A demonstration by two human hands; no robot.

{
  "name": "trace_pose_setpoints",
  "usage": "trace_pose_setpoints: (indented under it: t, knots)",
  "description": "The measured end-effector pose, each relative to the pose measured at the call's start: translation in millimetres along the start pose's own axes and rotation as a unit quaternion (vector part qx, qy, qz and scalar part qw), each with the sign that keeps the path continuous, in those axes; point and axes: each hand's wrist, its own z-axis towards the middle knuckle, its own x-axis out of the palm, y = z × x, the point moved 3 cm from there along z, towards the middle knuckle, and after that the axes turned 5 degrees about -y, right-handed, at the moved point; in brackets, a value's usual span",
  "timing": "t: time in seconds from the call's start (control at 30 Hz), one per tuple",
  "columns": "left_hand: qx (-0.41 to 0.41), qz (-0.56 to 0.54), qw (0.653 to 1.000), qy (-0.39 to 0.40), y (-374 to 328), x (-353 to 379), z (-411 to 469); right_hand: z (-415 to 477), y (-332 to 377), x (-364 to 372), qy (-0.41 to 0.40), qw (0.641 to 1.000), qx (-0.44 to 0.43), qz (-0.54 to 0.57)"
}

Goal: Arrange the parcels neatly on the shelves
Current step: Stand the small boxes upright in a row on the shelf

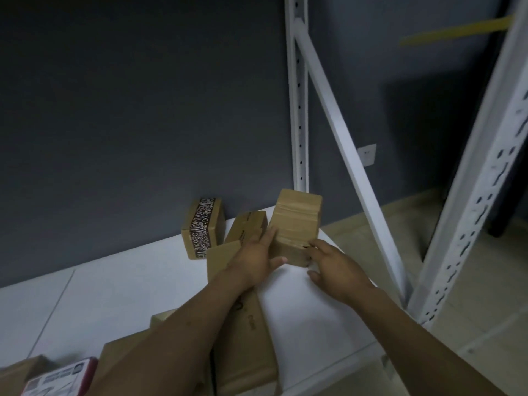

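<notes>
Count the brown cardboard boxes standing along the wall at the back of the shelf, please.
3: a box with patterned tape on the left, a plain box in the middle, and a box between both hands on the right. Nearer boxes are not counted.

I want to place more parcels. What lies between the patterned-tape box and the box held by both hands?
In the head view, one plain box lies between the patterned-tape box and the held box.

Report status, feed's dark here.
Both hands, left and right, gripping plain box on shelf. Taped box behind-left. Path clear.
</notes>
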Motion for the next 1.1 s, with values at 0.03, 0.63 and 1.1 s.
trace_pose_setpoints:
  t: [0.03,0.63,1.1]
  knots:
    - [-0.004,0.008,1.0,0.019,-2,5,8,0,-2,-1,-0.002,1.0,-0.005,0.011]
    - [-0.079,-0.196,0.971,-0.111,-36,15,-24,-36,-14,-8,-0.23,0.838,0.237,0.435]
    - [-0.107,-0.58,0.801,-0.101,-63,-16,-137,-111,73,-92,-0.283,0.714,0.209,0.605]
